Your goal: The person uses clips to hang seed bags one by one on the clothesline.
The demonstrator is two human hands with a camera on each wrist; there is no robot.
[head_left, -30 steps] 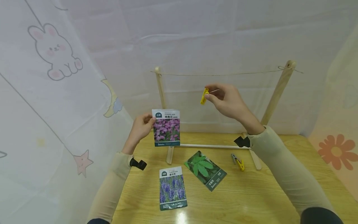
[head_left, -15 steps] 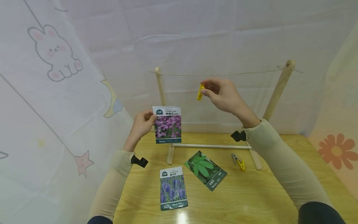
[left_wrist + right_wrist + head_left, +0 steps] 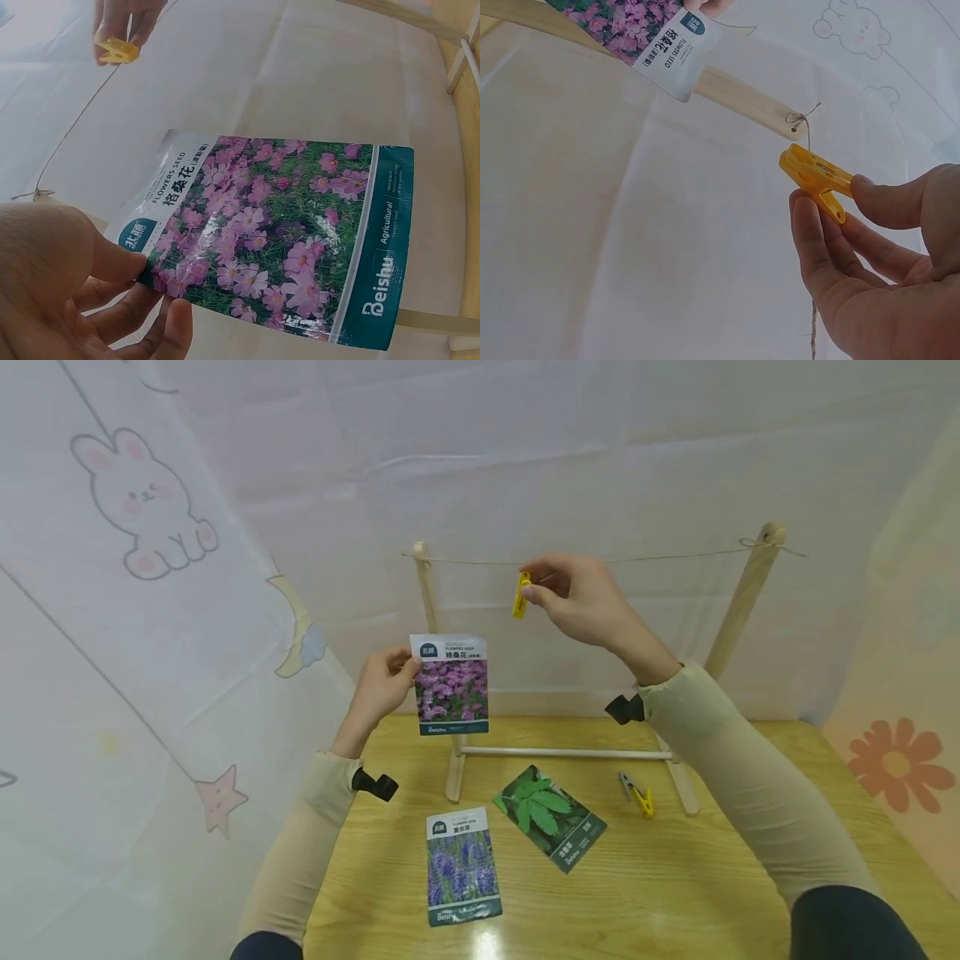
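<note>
My left hand point(image 3: 384, 687) pinches the left edge of a seed packet point(image 3: 452, 693) with pink flowers on it, held upright above the table. In the left wrist view the thumb lies on the front of that packet point(image 3: 255, 232) near its white top. Up and to the right, my right hand point(image 3: 581, 602) pinches a yellow clothespin point(image 3: 521, 595) between thumb and fingers. The right wrist view shows the clothespin point(image 3: 817, 180) with nothing between its tips. A thin string point(image 3: 660, 557) runs behind the right hand, tied between two wooden posts; the clothespin hangs just below its level.
On the wooden table point(image 3: 660, 885) lie a purple-flower seed packet point(image 3: 463, 867) and a green-leaf seed packet point(image 3: 550, 817). A grey and a yellow clothespin point(image 3: 642, 798) lie to their right. The wooden frame's right post point(image 3: 742, 602) leans behind the right arm.
My right hand has moved left and up with the yellow clothespin, closer to the packet and the string. My left hand has raised the pink-flower packet slightly.
</note>
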